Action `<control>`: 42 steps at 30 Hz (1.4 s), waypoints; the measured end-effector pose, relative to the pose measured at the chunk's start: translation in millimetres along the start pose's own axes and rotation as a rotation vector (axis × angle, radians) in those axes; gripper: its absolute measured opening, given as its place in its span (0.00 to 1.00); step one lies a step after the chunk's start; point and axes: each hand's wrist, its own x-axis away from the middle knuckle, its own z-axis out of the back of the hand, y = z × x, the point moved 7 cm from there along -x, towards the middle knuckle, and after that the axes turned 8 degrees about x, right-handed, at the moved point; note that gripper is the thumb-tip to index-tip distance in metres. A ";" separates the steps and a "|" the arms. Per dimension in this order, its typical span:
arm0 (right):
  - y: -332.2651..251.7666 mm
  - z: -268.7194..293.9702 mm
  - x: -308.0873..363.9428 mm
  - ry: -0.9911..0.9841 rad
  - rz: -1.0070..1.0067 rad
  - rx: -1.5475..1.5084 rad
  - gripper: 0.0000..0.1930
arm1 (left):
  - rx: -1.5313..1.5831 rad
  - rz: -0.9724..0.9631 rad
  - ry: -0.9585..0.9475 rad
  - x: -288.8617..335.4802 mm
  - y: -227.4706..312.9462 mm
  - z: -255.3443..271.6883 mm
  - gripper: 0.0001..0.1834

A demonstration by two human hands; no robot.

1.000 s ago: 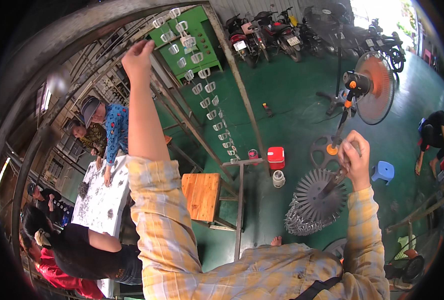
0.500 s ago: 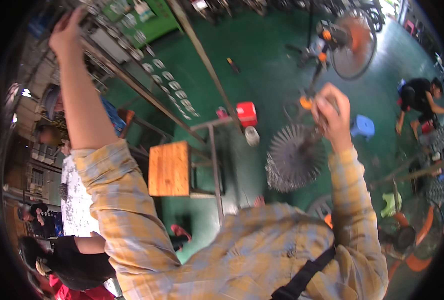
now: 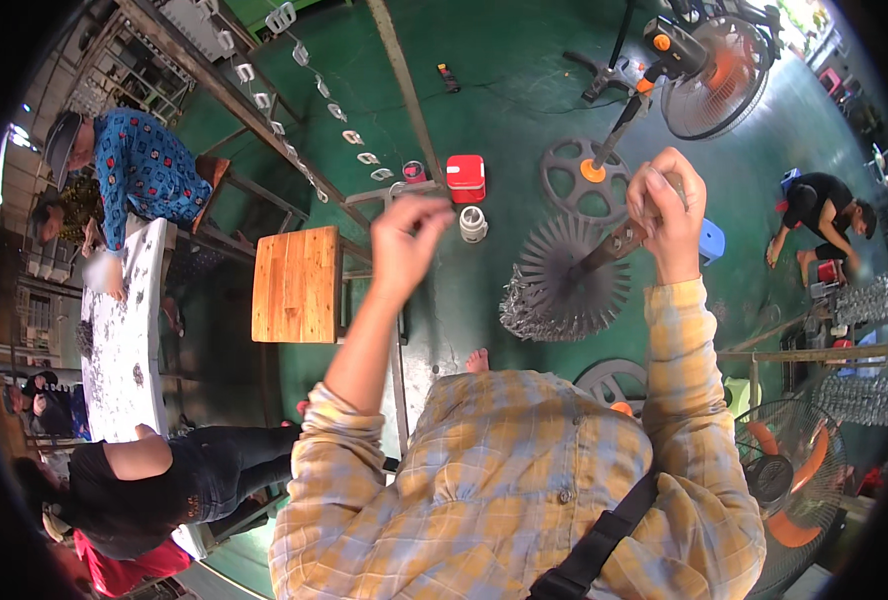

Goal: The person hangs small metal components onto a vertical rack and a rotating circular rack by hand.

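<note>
My left hand (image 3: 409,245) is raised in front of my chest, slightly blurred. Its fingers are curled toward the thumb; whatever they may pinch is too small to make out. To the right, my right hand (image 3: 670,212) is closed, fingertips pressed together on something I cannot make out. Just beside it is the upper end of a dark metal post (image 3: 612,248) with holes. Lower around this post fans a round rack of thin grey blades (image 3: 572,285), with shiny metal pieces (image 3: 529,312) bunched at its left side. Whether the right hand touches the post cannot be told.
A wooden stool (image 3: 296,285) stands left, near metal frame bars (image 3: 404,85) and a string of white pieces (image 3: 352,137). A red box (image 3: 466,178) and a jar (image 3: 473,225) sit ahead. Fans (image 3: 719,80) (image 3: 789,470) stand right. Several people work at left and far right.
My left hand has come down from the far upper left to the middle, its fingers now curled. My right hand stays raised and closed near the post. The view has shifted.
</note>
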 end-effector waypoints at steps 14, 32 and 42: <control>2.2 2.0 1.1 -0.034 -0.024 -0.057 0.09 | -0.110 0.406 -0.354 89.1 -134.8 -110.2 0.11; -0.2 3.8 2.7 -0.073 -0.025 -0.033 0.12 | -0.067 0.173 -0.586 98.2 -135.0 -140.4 0.09; 5.5 4.3 -0.9 -0.087 -0.046 -0.071 0.12 | 0.012 0.255 -0.172 92.4 -130.4 -89.2 0.05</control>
